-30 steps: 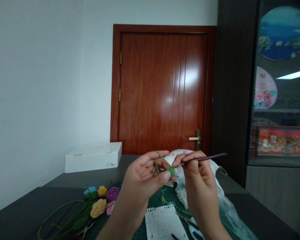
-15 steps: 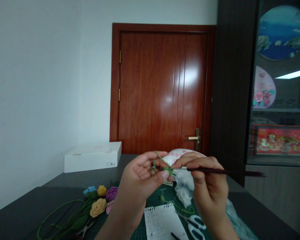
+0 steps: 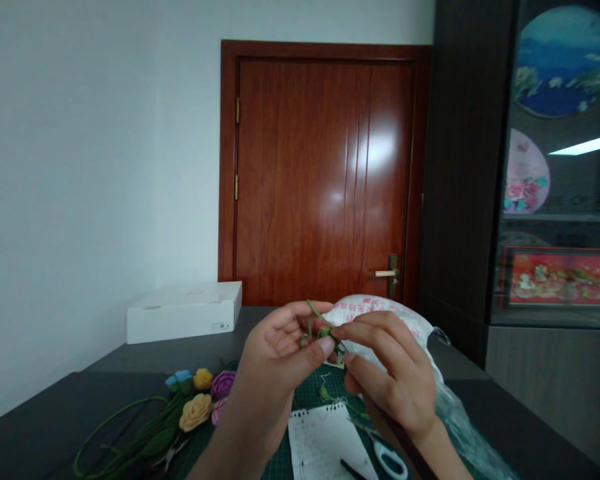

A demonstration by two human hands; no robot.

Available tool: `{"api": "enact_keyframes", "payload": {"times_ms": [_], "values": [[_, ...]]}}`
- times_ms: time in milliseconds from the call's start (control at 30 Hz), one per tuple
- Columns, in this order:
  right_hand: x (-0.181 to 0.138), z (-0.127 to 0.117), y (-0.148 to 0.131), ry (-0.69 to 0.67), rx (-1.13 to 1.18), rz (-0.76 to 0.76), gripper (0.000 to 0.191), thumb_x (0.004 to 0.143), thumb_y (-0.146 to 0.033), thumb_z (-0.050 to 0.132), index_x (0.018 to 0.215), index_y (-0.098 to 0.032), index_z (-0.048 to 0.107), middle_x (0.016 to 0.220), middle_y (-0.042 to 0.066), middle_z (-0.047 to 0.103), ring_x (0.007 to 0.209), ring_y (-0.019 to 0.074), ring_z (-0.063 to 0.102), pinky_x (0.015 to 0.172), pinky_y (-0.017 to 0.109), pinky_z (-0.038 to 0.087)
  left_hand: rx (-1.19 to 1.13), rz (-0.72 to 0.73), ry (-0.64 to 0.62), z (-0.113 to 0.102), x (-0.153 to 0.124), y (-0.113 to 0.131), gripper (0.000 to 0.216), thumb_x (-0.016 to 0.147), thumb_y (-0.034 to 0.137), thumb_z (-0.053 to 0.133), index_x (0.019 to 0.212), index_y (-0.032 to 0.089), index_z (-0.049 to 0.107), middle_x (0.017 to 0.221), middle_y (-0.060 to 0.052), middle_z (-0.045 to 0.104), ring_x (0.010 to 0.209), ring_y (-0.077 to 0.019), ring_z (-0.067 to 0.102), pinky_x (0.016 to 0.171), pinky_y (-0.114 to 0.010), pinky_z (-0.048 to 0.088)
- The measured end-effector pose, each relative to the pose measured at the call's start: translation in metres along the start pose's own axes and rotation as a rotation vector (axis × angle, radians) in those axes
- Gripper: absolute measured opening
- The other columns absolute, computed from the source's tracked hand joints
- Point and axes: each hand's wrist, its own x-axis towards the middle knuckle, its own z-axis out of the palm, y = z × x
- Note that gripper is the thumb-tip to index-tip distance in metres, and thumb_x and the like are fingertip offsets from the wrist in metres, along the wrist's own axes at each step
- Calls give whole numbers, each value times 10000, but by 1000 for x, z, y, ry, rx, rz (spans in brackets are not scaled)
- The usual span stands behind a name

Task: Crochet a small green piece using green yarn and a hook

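Note:
My left hand [image 3: 280, 353] is raised over the table, thumb and fingers pinched on a small green crochet piece [image 3: 325, 331]. Green yarn [image 3: 313, 310] loops over its forefinger. My right hand [image 3: 390, 373] is closed, its fingertips meeting the crochet piece from the right. It holds a dark crochet hook [image 3: 395, 443], whose shaft runs down under the palm along the wrist. The hook's tip is hidden by the fingers.
On the dark table lie a green cutting mat [image 3: 310, 397], a notepad [image 3: 325, 443], white-handled scissors [image 3: 387, 457], several crochet flowers [image 3: 197, 400] with green stems, a white box [image 3: 185, 310] and a plastic bag [image 3: 375, 308]. A wooden door and a glass cabinet [image 3: 555, 200] stand behind.
My right hand has turned: the hook's shaft, first pointing right and outward, has swung down under the wrist. The left hand has stayed in place with the green piece.

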Motion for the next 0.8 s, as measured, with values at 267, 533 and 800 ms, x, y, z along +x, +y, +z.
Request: {"api": "enact_keyframes", "payload": {"times_ms": [267, 533, 800], "values": [[0, 9, 10, 98, 132, -168, 232, 905, -131, 630, 1038, -320, 631, 882, -7, 750, 745, 188, 711, 695, 379, 583, -157, -93, -53, 0, 0, 4, 321, 656, 95, 888, 960, 160, 808, 844, -37, 735, 791, -143, 657, 711, -234, 530], [-22, 25, 13, 215, 29, -98, 279, 820, -45, 636, 968, -281, 626, 806, -6, 661, 676, 170, 617, 649, 347, 511, -21, -48, 77, 3, -4, -5, 464, 684, 115, 868, 1128, 123, 733, 816, -30, 711, 732, -135, 638, 666, -231, 533], [-11, 15, 1, 152, -159, -75, 152, 933, -117, 553, 1028, -230, 591, 832, 35, 679, 764, 198, 640, 719, 366, 472, 279, 194, 96, -1, 2, -7, 576, 813, 135, 760, 1368, 168, 611, 835, -12, 681, 793, -161, 646, 730, -266, 536]]}}
